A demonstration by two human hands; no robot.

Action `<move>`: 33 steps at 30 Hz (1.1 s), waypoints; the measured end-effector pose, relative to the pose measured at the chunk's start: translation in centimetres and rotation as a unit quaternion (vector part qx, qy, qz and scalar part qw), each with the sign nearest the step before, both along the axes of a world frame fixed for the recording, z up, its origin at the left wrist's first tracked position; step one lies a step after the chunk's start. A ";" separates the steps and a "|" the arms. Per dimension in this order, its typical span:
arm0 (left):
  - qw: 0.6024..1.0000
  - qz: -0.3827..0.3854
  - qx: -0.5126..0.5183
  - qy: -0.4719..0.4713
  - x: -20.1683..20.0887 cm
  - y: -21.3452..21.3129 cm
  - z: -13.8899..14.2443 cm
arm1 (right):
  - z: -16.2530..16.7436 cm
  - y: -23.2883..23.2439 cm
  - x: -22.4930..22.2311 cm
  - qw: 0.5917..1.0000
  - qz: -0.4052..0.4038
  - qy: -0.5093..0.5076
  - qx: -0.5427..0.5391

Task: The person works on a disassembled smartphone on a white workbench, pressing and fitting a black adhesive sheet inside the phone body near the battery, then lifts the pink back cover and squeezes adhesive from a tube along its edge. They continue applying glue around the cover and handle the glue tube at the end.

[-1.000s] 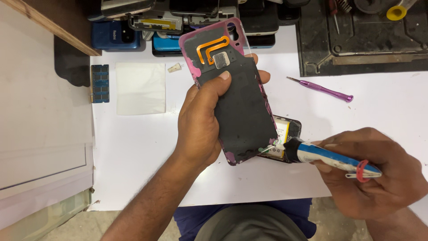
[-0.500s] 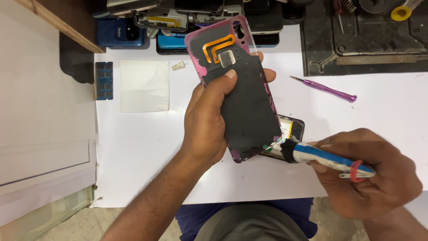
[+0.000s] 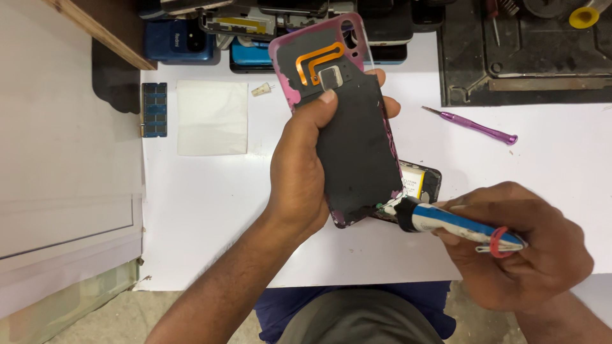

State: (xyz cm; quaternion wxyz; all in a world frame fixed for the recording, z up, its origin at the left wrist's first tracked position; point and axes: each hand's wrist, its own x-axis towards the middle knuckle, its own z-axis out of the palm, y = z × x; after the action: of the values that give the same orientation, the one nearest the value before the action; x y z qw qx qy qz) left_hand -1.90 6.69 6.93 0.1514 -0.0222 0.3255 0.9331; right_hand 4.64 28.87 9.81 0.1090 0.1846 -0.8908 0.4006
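My left hand (image 3: 305,167) grips a pink phone back cover (image 3: 347,127), held with its dark inner side up; an orange flex strip and a small square sensor show near its top. My right hand (image 3: 523,251) holds a blue and white glue tube (image 3: 449,223), its nozzle touching the cover's lower right edge. Under the cover lies an opened phone body (image 3: 417,185) with its battery partly showing.
A purple screwdriver (image 3: 472,125) lies on the white table (image 3: 210,210) to the right. A white square sheet (image 3: 212,118) and a small blue component strip (image 3: 153,109) lie at the left. Several phones (image 3: 178,41) and a black mat (image 3: 529,57) line the back edge.
The back cover and left hand stay nearly as they were. The glue tube's nozzle stays at the cover's lower edge, shifting only slightly.
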 end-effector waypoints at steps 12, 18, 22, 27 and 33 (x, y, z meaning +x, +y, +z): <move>0.998 0.026 0.032 0.051 0.4 -0.1 -0.3 | -0.4 -2.5 0.4 0.996 0.083 0.003 -0.031; 0.998 0.030 0.046 0.044 0.3 0.0 -1.0 | -0.6 -2.7 0.1 0.996 0.061 0.012 -0.069; 0.997 0.020 0.064 0.026 0.2 -0.1 -1.1 | -0.8 -2.9 0.4 0.996 0.072 0.001 -0.057; 0.997 0.022 0.070 0.017 0.2 -0.1 -1.0 | -1.1 -2.8 0.5 0.996 0.050 -0.001 -0.072; 0.997 0.022 0.067 0.008 0.2 -0.3 -0.7 | -1.4 -2.4 0.0 0.997 0.045 0.031 -0.056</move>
State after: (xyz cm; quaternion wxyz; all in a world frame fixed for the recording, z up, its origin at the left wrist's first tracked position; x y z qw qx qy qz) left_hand -1.73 6.42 6.27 0.1291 -0.0119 0.2624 0.9562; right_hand 4.67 26.43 8.44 0.1282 0.2307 -0.8538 0.4488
